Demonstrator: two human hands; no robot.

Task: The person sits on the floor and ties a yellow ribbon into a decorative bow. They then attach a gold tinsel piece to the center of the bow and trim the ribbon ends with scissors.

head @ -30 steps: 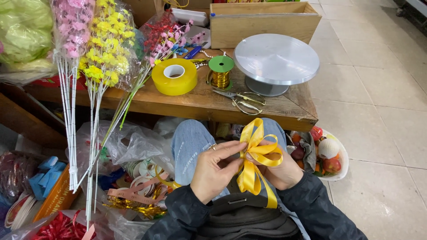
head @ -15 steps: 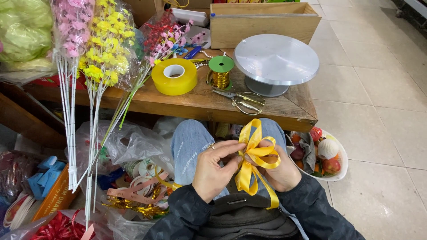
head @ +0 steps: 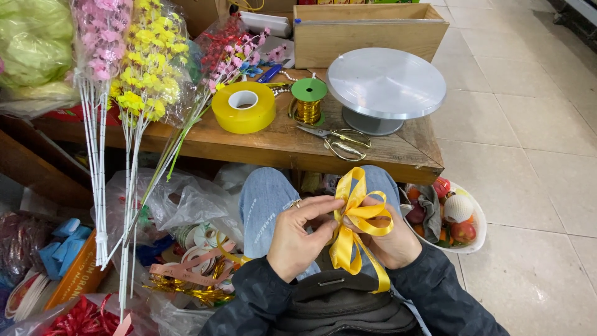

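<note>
together, hands [head: 348,239] pinching yellow ribbon bow [head: 356,227]

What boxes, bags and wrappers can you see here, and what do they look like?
Wooden box: back of the bench, long, light brown.
Orange box: floor at left, flat, with dark lettering.
Clear plastic bag: under the bench, crumpled, beside ribbon rolls.
Clear flower sleeves: left of the bench, around pink and yellow blossoms.

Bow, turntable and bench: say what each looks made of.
Bow: glossy yellow satin-like ribbon, likely synthetic; it shines and folds in soft loops between left hand and right hand.
Turntable: dull grey metal, probably aluminium, going by its even matte sheen.
Bench: bare brown wood, grain and worn edges showing.
</note>
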